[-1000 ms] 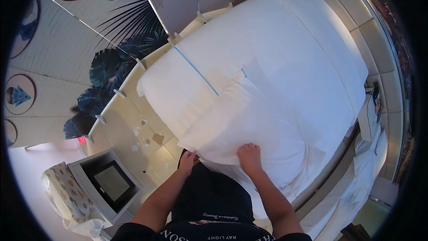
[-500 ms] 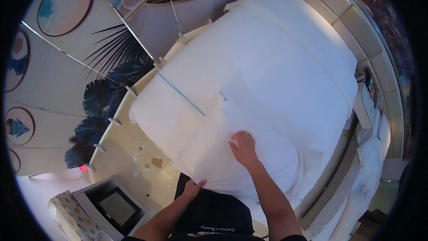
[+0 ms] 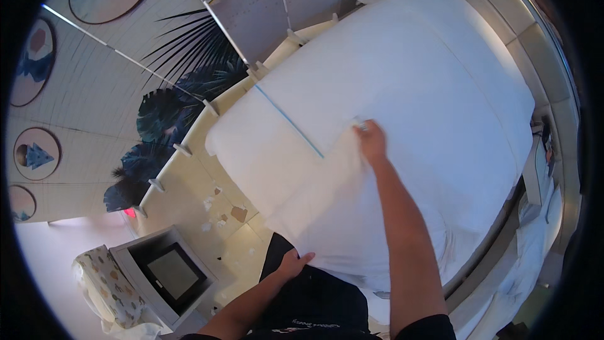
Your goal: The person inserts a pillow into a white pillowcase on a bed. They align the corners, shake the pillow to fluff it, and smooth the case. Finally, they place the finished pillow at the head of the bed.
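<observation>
A person's two bare hands are working over white bedding [image 3: 434, 94], which is filling the field from the centre toward one o'clock and is meeting a padded headboard [image 3: 550, 69] at two o'clock. The right hand [image 3: 372, 140], just off centre toward three o'clock, is apparently pinching a bit of the fabric between curled fingers, near the inner end of a blue stripe [image 3: 289, 121] that is running toward eleven o'clock. The left hand [image 3: 294, 266], at six o'clock, is resting its thumb along the near hem; its fingers are hiding, so whether it is gripping cannot be told. The step in hand is seemingly the straightening of the upper layer; the next move is probably calling for anchoring the hem while drawing the pinched fabric flat.
</observation>
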A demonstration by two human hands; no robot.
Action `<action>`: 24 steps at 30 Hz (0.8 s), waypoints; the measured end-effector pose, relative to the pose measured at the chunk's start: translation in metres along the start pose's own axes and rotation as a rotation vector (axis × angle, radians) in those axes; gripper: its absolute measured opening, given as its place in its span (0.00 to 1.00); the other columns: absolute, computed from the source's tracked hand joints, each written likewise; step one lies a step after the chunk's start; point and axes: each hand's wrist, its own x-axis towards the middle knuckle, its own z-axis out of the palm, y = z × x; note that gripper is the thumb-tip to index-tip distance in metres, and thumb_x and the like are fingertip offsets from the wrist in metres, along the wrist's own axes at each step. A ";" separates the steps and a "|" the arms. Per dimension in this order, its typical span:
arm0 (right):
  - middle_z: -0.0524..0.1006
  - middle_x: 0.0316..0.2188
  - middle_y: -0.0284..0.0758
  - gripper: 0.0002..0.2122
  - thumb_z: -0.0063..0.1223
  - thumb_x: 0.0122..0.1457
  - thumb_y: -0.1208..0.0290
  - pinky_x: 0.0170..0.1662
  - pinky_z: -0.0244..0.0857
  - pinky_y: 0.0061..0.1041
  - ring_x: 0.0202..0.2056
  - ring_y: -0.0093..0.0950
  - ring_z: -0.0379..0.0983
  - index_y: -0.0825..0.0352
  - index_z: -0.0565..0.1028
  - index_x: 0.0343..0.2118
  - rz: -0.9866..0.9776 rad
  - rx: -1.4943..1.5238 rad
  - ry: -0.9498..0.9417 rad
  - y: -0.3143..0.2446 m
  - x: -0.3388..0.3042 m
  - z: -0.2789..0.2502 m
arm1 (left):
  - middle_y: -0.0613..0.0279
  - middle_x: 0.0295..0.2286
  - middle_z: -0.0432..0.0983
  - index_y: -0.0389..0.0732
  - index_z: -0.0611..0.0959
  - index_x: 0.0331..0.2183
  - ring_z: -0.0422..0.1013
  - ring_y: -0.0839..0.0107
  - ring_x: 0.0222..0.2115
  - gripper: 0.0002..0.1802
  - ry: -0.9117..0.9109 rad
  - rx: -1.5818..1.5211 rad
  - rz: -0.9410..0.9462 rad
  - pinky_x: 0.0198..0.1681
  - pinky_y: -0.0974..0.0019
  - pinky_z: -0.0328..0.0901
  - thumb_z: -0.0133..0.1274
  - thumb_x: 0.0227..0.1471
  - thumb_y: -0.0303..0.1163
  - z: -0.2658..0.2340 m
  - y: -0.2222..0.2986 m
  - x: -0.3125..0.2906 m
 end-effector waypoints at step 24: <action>0.49 0.67 0.39 0.30 0.42 0.62 0.53 0.65 0.33 0.49 0.67 0.41 0.42 0.58 0.55 0.64 0.666 -0.753 0.160 0.103 -0.354 -0.147 | 0.44 0.51 0.64 0.38 0.51 0.62 0.67 0.53 0.48 0.55 0.698 0.166 0.076 0.50 0.56 0.64 0.61 0.45 0.55 -0.098 -0.009 0.101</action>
